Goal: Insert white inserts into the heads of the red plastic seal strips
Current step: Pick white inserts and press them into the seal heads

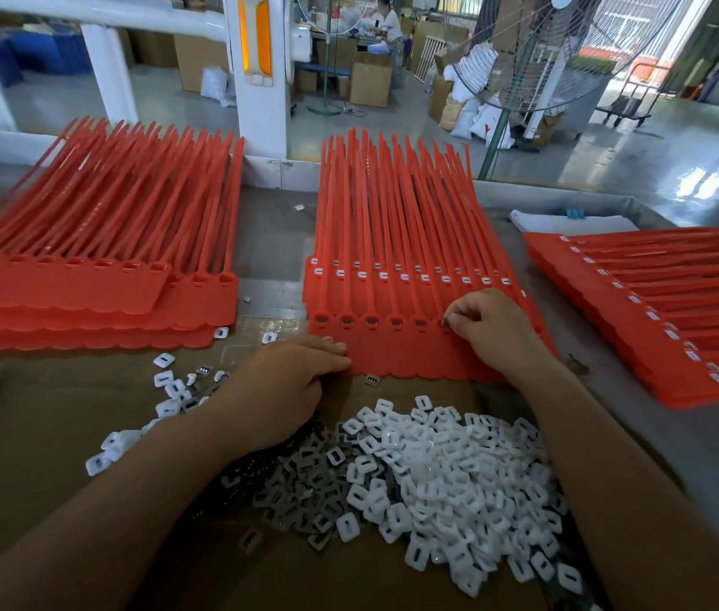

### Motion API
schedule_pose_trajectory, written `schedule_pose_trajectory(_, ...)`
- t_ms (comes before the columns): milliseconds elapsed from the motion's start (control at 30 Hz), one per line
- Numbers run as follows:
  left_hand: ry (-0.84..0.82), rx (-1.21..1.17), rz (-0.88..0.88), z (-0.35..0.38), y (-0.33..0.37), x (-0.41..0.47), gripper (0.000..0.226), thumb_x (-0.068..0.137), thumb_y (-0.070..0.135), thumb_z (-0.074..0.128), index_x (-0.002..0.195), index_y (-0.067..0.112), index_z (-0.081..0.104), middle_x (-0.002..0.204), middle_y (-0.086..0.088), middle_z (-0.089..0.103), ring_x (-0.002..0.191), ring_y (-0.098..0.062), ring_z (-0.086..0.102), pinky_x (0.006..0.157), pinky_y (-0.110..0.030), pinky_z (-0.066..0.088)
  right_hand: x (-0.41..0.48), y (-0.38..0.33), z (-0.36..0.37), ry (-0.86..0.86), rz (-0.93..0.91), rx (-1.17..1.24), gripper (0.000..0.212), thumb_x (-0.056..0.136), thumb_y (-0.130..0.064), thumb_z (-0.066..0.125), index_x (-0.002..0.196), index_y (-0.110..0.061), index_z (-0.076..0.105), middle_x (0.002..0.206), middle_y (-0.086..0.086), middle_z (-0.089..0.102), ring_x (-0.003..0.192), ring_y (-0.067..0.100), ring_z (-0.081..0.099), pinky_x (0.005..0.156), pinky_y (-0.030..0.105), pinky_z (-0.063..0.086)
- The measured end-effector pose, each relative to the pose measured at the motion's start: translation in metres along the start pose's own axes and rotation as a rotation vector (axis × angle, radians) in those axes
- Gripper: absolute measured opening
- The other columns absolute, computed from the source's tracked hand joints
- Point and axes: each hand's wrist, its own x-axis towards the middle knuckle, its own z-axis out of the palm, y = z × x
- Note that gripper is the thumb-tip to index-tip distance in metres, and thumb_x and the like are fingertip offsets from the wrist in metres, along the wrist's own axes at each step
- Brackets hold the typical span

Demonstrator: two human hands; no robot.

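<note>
Many red seal strips (393,350), tails pointing away | left hand (287,381) flat on them | right hand (489,328) pinches small piece (445,321)

Open table lane (270,240) between left stack (84,258) and middle stack (393,231); insert heap (437,469) in front.

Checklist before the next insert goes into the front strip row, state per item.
1. Left hand steadies the front seal strip sheet: ok, fingers rest on its near-left edge.
2. First five heads loaded: ok, dark pieces sit in them.
3. Right hand on the row: ok, it pinches a small piece just right of those heads.
4. Kind of that small piece: cannot tell.
5. White inserts pile within reach: ok, between the forearms.
6. Heads beyond the right hand: cannot tell, hidden.
</note>
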Motion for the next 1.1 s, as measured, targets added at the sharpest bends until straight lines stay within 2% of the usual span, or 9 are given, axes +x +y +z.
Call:
schedule_pose_trajectory(133, -0.010, -0.010, -0.001, 0.000, 0.000, -0.001, 0.053, 0.084, -0.004, 0.040, 0.128, 0.023, 0.051, 0.140, 0.012, 0.041, 0.115, 0.014, 0.022, 0.087, 0.010, -0.001, 0.001, 0.000, 0.001, 0.001, -0.009, -0.017, 0.014, 0.090, -0.017, 0.054, 0.079, -0.026, 0.057, 0.107, 0.001, 0.051, 0.108, 0.022, 0.048, 0.093, 0.035, 0.037)
schedule_pose_trajectory(267, -0.020, -0.003, 0.003, 0.000, 0.000, -0.001, 0.053, 0.083, -0.004, 0.040, 0.128, 0.022, 0.052, 0.139, 0.011, 0.042, 0.113, 0.014, 0.022, 0.082, 0.013, -0.001, 0.001, 0.001, 0.004, 0.000, -0.029, -0.089, 0.014, 0.088, -0.017, 0.058, 0.079, -0.028, 0.056, 0.106, 0.002, 0.051, 0.110, 0.024, 0.047, 0.094, 0.036, 0.039)
schedule_pose_trajectory(367, -0.016, 0.003, -0.001, 0.000, -0.001, -0.002, 0.053, 0.084, -0.004, 0.040, 0.128, 0.022, 0.051, 0.139, 0.012, 0.042, 0.113, 0.014, 0.022, 0.081, 0.014, -0.001, 0.000, 0.001, 0.006, 0.067, -0.027, -0.030, 0.014, 0.084, -0.016, 0.063, 0.078, -0.026, 0.056, 0.099, -0.004, 0.052, 0.105, 0.019, 0.049, 0.087, 0.030, 0.038)
schedule_pose_trajectory(467, -0.005, 0.009, 0.000, 0.000, -0.001, -0.002, 0.053, 0.084, -0.003, 0.040, 0.128, 0.023, 0.051, 0.139, 0.012, 0.042, 0.122, 0.009, 0.027, 0.090, 0.007, 0.002, 0.000, 0.003, 0.008, 0.130, -0.019, 0.027, 0.015, 0.081, -0.015, 0.066, 0.077, -0.025, 0.055, 0.094, -0.006, 0.054, 0.096, 0.013, 0.051, 0.079, 0.026, 0.036)
schedule_pose_trajectory(533, -0.009, 0.006, -0.009, 0.000, -0.001, -0.002, 0.053, 0.084, -0.003, 0.040, 0.128, 0.024, 0.051, 0.139, 0.013, 0.042, 0.126, 0.006, 0.028, 0.094, 0.002, 0.006, 0.001, 0.003, 0.009, 0.140, -0.027, 0.020, 0.016, 0.081, -0.014, 0.065, 0.075, -0.026, 0.056, 0.092, -0.007, 0.053, 0.092, 0.009, 0.048, 0.078, 0.025, 0.034)
schedule_pose_trajectory(667, -0.011, -0.002, -0.010, 0.000, -0.001, -0.002, 0.053, 0.084, -0.004, 0.040, 0.128, 0.023, 0.051, 0.139, 0.013, 0.042, 0.119, 0.012, 0.025, 0.093, 0.002, 0.005, 0.003, 0.005, 0.009, 0.152, -0.034, 0.041, 0.010, 0.084, -0.013, 0.062, 0.080, -0.022, 0.065, 0.092, -0.007, 0.055, 0.090, 0.007, 0.047, 0.079, 0.024, 0.034)
schedule_pose_trajectory(833, 0.000, -0.007, -0.012, 0.000, -0.001, -0.002, 0.053, 0.084, -0.004, 0.040, 0.127, 0.024, 0.052, 0.139, 0.013, 0.042, 0.120, 0.010, 0.027, 0.099, -0.004, 0.009, 0.002, 0.000, -0.001, 0.086, -0.009, 0.075, 0.014, 0.088, -0.013, 0.057, 0.091, -0.015, 0.071, 0.098, -0.003, 0.065, 0.091, 0.007, 0.052, 0.081, 0.022, 0.036)
schedule_pose_trajectory(1000, -0.006, 0.008, -0.009, 0.000, 0.000, -0.001, 0.055, 0.083, -0.006, 0.038, 0.128, 0.023, 0.051, 0.140, 0.012, 0.040, 0.128, 0.004, 0.028, 0.098, -0.003, 0.008, -0.012, -0.026, -0.017, 0.041, -0.111, 0.038, 0.007, 0.083, -0.017, 0.064, 0.078, -0.021, 0.069, 0.078, -0.012, 0.061, 0.079, 0.002, 0.056, 0.068, 0.017, 0.039)
schedule_pose_trajectory(1100, -0.008, 0.018, 0.000, -0.001, 0.000, -0.001, 0.055, 0.083, -0.006, 0.039, 0.129, 0.022, 0.050, 0.141, 0.012, 0.040, 0.123, 0.009, 0.025, 0.089, 0.009, 0.001, -0.026, -0.049, -0.016, -0.144, -0.203, -0.004, 0.003, 0.080, -0.020, 0.068, 0.080, -0.022, 0.071, 0.069, -0.022, 0.056, 0.069, -0.009, 0.052, 0.063, 0.005, 0.035)
